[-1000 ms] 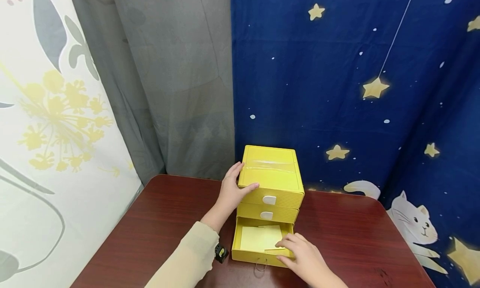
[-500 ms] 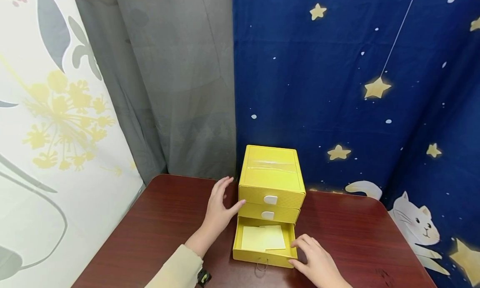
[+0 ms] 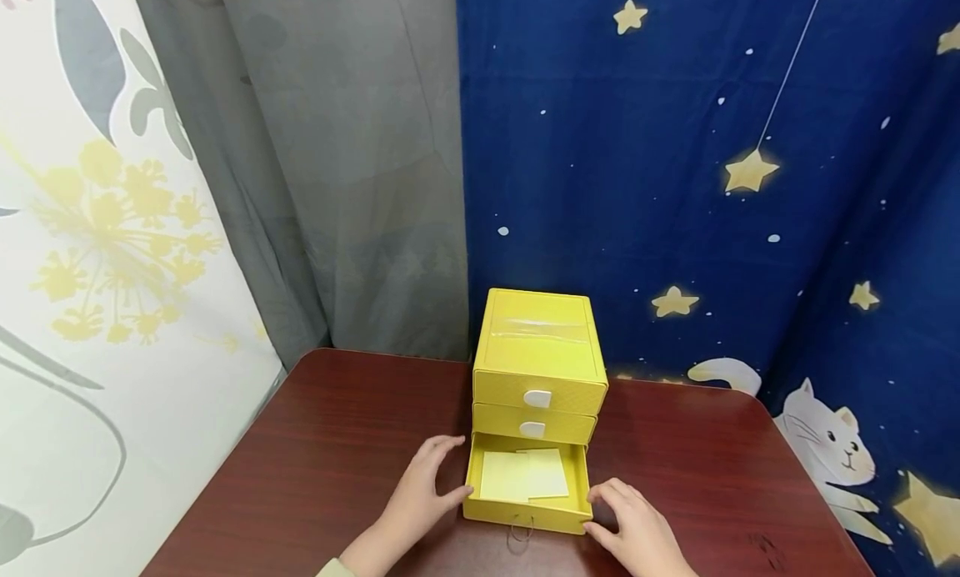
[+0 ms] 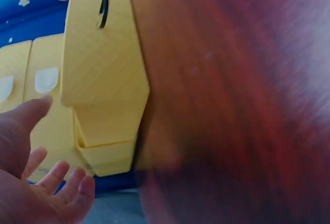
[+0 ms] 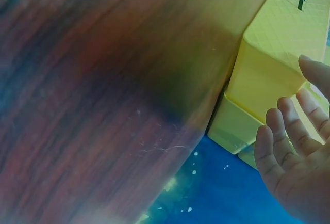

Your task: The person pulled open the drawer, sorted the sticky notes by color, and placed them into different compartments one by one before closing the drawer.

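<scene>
A yellow drawer unit (image 3: 542,335) stands on the table, its bottom drawer (image 3: 525,515) pulled out. Inside that drawer lie pale yellow sheets of paper (image 3: 504,475), partly overlapping. My left hand (image 3: 416,498) is at the drawer's left side, fingers spread, with the thumb tip close to the front left corner. At the opposite corner, my right hand (image 3: 637,527) has its thumb by the front face and its fingers by the side wall. Both wrist views show loosely extended fingers on the left hand (image 4: 46,182) and the right hand (image 5: 299,146); contact is hard to tell.
The dark red-brown table (image 3: 360,427) extends to both sides of the unit. Two upper drawers with white tabs (image 3: 537,398) are closed. A small ring pull (image 3: 521,530) hangs on the bottom drawer's front. Grey and blue star-patterned curtains (image 3: 540,168) hang behind.
My left hand has left the top of the unit and come down toward the bottom drawer's left side. My right hand has moved from inside the drawer to its front right corner.
</scene>
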A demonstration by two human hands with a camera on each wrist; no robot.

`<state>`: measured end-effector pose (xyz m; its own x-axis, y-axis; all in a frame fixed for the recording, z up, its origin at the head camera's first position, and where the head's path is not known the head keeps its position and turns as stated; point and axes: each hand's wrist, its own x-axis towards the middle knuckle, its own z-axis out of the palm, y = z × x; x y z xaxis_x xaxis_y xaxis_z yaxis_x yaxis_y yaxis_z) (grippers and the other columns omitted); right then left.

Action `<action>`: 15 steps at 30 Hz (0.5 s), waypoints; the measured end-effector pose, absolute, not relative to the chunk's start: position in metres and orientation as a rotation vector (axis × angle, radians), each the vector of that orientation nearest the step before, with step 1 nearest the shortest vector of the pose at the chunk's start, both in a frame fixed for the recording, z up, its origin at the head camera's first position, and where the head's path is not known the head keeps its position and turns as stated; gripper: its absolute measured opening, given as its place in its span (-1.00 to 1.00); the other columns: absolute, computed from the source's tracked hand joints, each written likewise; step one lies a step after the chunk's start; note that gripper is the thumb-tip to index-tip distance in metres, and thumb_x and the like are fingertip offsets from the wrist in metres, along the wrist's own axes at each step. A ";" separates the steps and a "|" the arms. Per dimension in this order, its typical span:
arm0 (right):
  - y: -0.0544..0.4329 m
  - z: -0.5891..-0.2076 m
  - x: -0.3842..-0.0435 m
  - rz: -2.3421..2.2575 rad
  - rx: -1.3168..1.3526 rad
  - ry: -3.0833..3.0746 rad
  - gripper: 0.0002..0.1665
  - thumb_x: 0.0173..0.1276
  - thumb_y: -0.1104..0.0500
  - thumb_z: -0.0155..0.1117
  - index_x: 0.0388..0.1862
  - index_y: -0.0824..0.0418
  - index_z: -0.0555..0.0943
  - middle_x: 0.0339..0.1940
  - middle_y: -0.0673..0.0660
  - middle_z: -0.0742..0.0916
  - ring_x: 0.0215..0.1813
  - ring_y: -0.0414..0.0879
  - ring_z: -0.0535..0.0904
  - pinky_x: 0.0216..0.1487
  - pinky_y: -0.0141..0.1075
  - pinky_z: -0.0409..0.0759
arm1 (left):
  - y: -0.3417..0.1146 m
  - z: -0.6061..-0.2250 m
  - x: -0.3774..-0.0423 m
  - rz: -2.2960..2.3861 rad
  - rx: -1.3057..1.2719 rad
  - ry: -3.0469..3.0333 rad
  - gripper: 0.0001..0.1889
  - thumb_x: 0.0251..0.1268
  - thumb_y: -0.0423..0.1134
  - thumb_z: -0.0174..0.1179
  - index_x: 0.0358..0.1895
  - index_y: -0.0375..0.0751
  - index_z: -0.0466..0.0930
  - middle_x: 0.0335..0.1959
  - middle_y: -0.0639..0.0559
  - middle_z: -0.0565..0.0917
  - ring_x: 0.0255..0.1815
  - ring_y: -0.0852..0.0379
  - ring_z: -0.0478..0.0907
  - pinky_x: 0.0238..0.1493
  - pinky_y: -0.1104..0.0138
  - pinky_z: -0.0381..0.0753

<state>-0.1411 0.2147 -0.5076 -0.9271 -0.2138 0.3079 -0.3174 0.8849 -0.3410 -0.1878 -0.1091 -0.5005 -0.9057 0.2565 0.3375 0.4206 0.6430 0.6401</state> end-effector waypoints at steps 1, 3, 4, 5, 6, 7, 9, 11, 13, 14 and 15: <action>0.214 -0.508 -0.141 0.573 0.399 -2.784 -0.67 -0.05 0.00 0.52 -0.34 -0.12 0.55 -0.33 -0.36 0.51 -0.29 -0.38 0.41 -0.31 -0.34 0.49 | -0.109 -0.502 -0.185 -1.095 -0.557 -2.662 -0.38 -0.01 -0.13 0.43 0.21 -0.01 0.44 0.15 0.11 0.47 0.20 0.07 0.44 0.15 0.10 0.48; 0.213 -0.509 -0.142 0.580 0.405 -2.767 -0.67 -0.05 0.02 0.53 -0.35 -0.12 0.54 -0.36 -0.35 0.51 -0.32 -0.39 0.39 -0.34 -0.35 0.47 | -0.107 -0.503 -0.182 -1.067 -0.575 -2.664 -0.48 -0.01 -0.15 0.42 0.09 -0.06 0.52 0.04 0.14 0.53 0.10 0.10 0.50 0.09 0.13 0.51; 0.213 -0.509 -0.142 0.587 0.410 -2.762 -0.67 -0.05 0.04 0.52 -0.36 -0.12 0.53 -0.37 -0.35 0.50 -0.33 -0.39 0.38 -0.36 -0.36 0.45 | -0.105 -0.503 -0.180 -1.062 -0.580 -2.660 -0.54 -0.01 -0.16 0.42 0.02 -0.08 0.55 -0.02 0.15 0.55 0.05 0.11 0.52 0.06 0.15 0.52; 0.212 -0.508 -0.142 0.589 0.414 -2.760 -0.68 -0.04 0.05 0.52 -0.37 -0.12 0.53 -0.38 -0.35 0.50 -0.34 -0.39 0.37 -0.37 -0.37 0.43 | -0.105 -0.504 -0.179 -1.055 -0.586 -2.653 -0.59 -0.02 -0.17 0.42 -0.04 -0.08 0.57 -0.07 0.16 0.57 0.01 0.13 0.54 0.03 0.17 0.53; 0.212 -0.508 -0.142 0.589 0.416 -2.761 -0.68 -0.03 0.05 0.52 -0.38 -0.12 0.52 -0.40 -0.35 0.49 -0.35 -0.40 0.35 -0.38 -0.38 0.42 | -0.104 -0.504 -0.178 -1.048 -0.590 -2.649 -0.62 -0.02 -0.17 0.43 -0.09 -0.08 0.58 -0.12 0.18 0.57 -0.04 0.15 0.54 0.00 0.20 0.53; 0.211 -0.508 -0.142 0.592 0.418 -2.761 -0.69 -0.03 0.05 0.52 -0.39 -0.13 0.52 -0.41 -0.35 0.49 -0.36 -0.41 0.34 -0.39 -0.39 0.41 | -0.103 -0.504 -0.177 -1.041 -0.597 -2.644 -0.64 -0.04 -0.17 0.44 -0.13 -0.08 0.58 -0.15 0.19 0.57 -0.08 0.16 0.54 -0.04 0.22 0.53; 0.210 -0.507 -0.142 0.593 0.419 -2.764 -0.70 -0.02 0.04 0.51 -0.42 -0.14 0.50 -0.42 -0.35 0.49 -0.37 -0.41 0.33 -0.41 -0.39 0.39 | -0.101 -0.505 -0.175 -1.039 -0.603 -2.639 -0.65 -0.07 -0.18 0.45 -0.16 -0.10 0.60 -0.19 0.18 0.58 -0.16 0.19 0.53 -0.12 0.28 0.53; 0.209 -0.507 -0.142 0.588 0.414 -2.770 -0.70 -0.01 0.04 0.50 -0.44 -0.15 0.50 -0.44 -0.35 0.49 -0.38 -0.42 0.31 -0.41 -0.40 0.37 | -0.100 -0.506 -0.174 -1.029 -0.595 -2.641 -0.62 -0.09 -0.18 0.47 -0.15 -0.14 0.61 -0.21 0.16 0.60 -0.22 0.23 0.52 -0.19 0.33 0.53; 0.209 -0.506 -0.142 0.581 0.405 -2.772 -0.71 -0.01 0.03 0.50 -0.45 -0.16 0.50 -0.45 -0.35 0.48 -0.38 -0.42 0.30 -0.42 -0.41 0.36 | -0.099 -0.507 -0.174 -1.038 -0.591 -2.637 -0.62 -0.09 -0.22 0.46 -0.13 -0.20 0.63 -0.22 0.12 0.62 -0.28 0.26 0.52 -0.27 0.39 0.53; 0.209 -0.506 -0.141 0.578 0.400 -2.770 -0.71 -0.01 0.03 0.50 -0.46 -0.16 0.50 -0.46 -0.35 0.48 -0.38 -0.42 0.29 -0.42 -0.42 0.35 | -0.099 -0.508 -0.174 -1.043 -0.587 -2.631 -0.62 -0.09 -0.24 0.46 -0.13 -0.23 0.64 -0.23 0.10 0.63 -0.30 0.28 0.52 -0.29 0.41 0.54; 0.209 -0.506 -0.141 0.573 0.393 -2.769 -0.71 -0.02 0.03 0.50 -0.47 -0.16 0.50 -0.47 -0.35 0.48 -0.39 -0.42 0.29 -0.42 -0.42 0.34 | -0.099 -0.509 -0.174 -1.051 -0.584 -2.627 -0.63 -0.08 -0.25 0.45 -0.13 -0.26 0.65 -0.23 0.08 0.64 -0.31 0.29 0.53 -0.31 0.42 0.54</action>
<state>-0.1415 0.2087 -0.5059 -0.9219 -0.2051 0.3286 -0.3187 0.8839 -0.3424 -0.1735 -0.0986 -0.5092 -0.8878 0.2707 0.3723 0.4528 0.6592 0.6003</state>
